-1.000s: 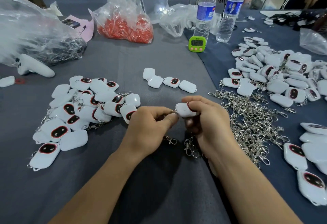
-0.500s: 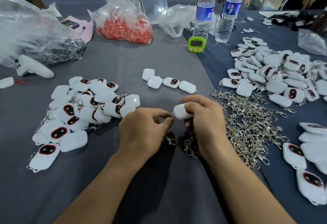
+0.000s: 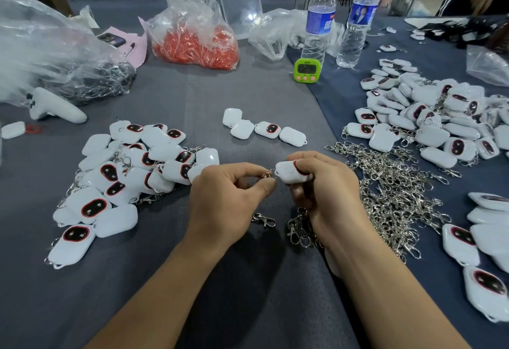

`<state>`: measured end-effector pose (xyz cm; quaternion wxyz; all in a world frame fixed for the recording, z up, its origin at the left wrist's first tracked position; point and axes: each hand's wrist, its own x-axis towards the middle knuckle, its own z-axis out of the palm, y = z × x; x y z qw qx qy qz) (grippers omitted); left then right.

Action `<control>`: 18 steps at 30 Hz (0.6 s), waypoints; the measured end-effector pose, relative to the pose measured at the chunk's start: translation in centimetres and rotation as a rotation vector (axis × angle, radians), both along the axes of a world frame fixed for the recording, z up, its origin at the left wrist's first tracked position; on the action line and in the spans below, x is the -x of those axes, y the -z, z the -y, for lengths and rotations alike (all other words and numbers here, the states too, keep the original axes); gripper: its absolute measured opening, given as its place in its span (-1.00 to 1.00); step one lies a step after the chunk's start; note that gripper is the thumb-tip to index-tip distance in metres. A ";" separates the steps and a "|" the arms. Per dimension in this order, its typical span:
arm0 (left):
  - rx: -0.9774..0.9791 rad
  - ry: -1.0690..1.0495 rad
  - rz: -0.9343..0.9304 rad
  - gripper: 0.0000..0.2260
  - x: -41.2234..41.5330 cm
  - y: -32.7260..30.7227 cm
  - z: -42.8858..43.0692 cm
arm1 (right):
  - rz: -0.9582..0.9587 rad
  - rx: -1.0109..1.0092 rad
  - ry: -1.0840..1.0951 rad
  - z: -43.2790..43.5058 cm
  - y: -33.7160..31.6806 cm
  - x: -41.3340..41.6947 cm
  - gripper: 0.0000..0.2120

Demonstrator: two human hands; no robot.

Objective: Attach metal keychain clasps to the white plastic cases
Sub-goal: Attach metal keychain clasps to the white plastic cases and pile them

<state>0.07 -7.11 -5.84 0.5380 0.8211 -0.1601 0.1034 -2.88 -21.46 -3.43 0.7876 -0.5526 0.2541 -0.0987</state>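
Observation:
My right hand (image 3: 322, 186) grips a white plastic case (image 3: 287, 173) above the middle of the table. My left hand (image 3: 228, 197) pinches the ring of a metal keychain clasp (image 3: 266, 175) right at the case's left corner. Whether the ring sits in the case's loop is hidden by my fingers. The clasp's hook (image 3: 264, 219) dangles below my left hand. More clasps (image 3: 298, 227) hang under my right palm. A heap of loose clasps (image 3: 391, 189) lies to the right.
A pile of cases with clasps (image 3: 129, 172) lies left; a few cases (image 3: 264, 128) sit ahead. More cases (image 3: 429, 120) spread at right. Behind stand two water bottles (image 3: 316, 26), a green timer (image 3: 306, 70), a bag of red parts (image 3: 195, 43) and a clear bag (image 3: 55, 59).
Both hands have stayed together at the table's middle. My left thumb and finger have shifted slightly against the case's corner, and the clasp ring now shows between them.

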 end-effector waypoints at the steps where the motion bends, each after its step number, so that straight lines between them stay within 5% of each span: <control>1: 0.010 0.011 -0.013 -0.90 0.0 0.0 0.0 | 0.010 0.022 -0.009 0.0 0.1 0.0 -0.83; 4: 0.017 -0.057 0.011 -0.86 -0.1 -0.4 -0.2 | 0.034 0.146 -0.017 0.0 0.8 -0.2 -0.86; 10: -0.220 -0.531 0.114 -0.89 -2.5 -1.5 -3.7 | 0.000 0.761 -0.066 -0.1 1.9 -0.1 -0.87; 15: -0.294 -0.736 0.025 -0.73 -4.0 -1.4 -6.0 | 0.018 0.919 -0.141 -0.7 1.6 0.2 -0.82; 18: -0.434 -0.684 0.143 -0.61 -3.7 -1.3 -5.5 | -0.011 0.962 -0.143 -0.5 1.1 0.3 -0.79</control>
